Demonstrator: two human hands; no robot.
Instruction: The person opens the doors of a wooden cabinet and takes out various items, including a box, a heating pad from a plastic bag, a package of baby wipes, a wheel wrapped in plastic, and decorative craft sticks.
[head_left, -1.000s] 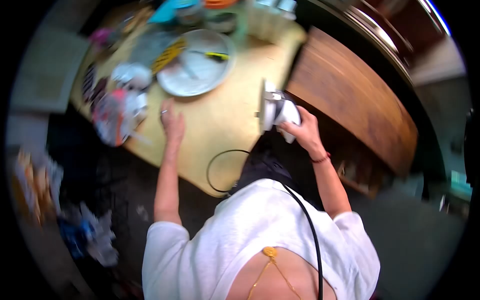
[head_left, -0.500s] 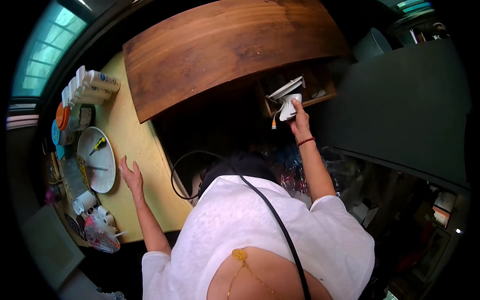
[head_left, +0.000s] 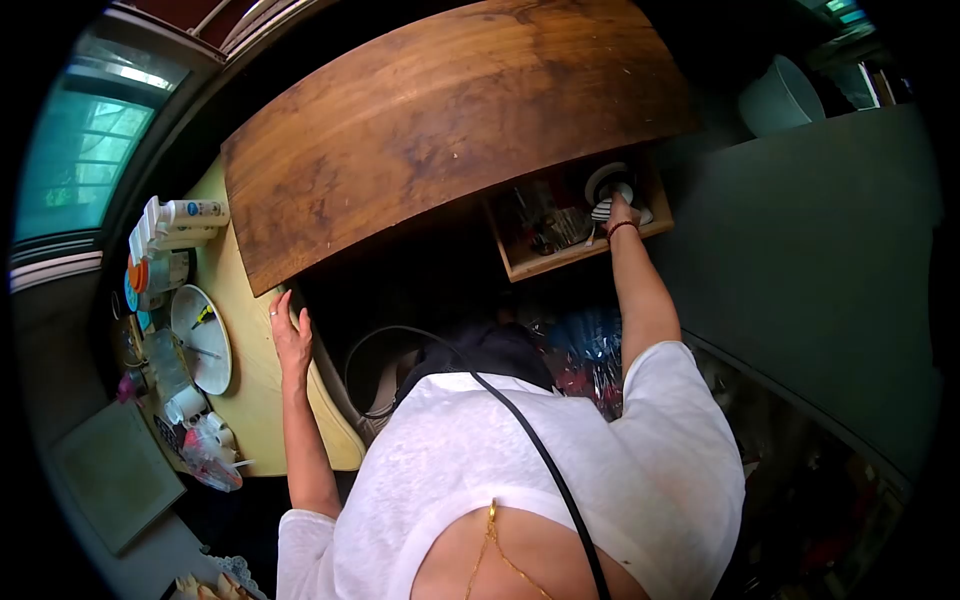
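Big wooden desktop [head_left: 450, 130] up front, dark-stained, curving across. Yellow table [head_left: 258, 400] off to the person's left, tucked against it. Under the desktop, an open drawer [head_left: 590, 256], small clutter [head_left: 562, 230] inside, too dim to sort. Pale plate [head_left: 212, 352] on the yellow table.

Left hand [head_left: 290, 338]: has shifted from beside the plate up to the desktop's near corner. Fingers loosely spread, nothing held; touching the corner or just beside it, can't tell from here. Right hand [head_left: 624, 212]: has gone from in front of the drawer to inside it, fingers apparently closed round the white fixture [head_left: 601, 211], tips mostly hidden.

So the fixture is now within the drawer walls, right-hand end, next to the clutter. That puts it in the drawer, but not yet let go, by the look of it. Smallest: yellow-and-black tool [head_left: 204, 316], lying on the plate, untouched.
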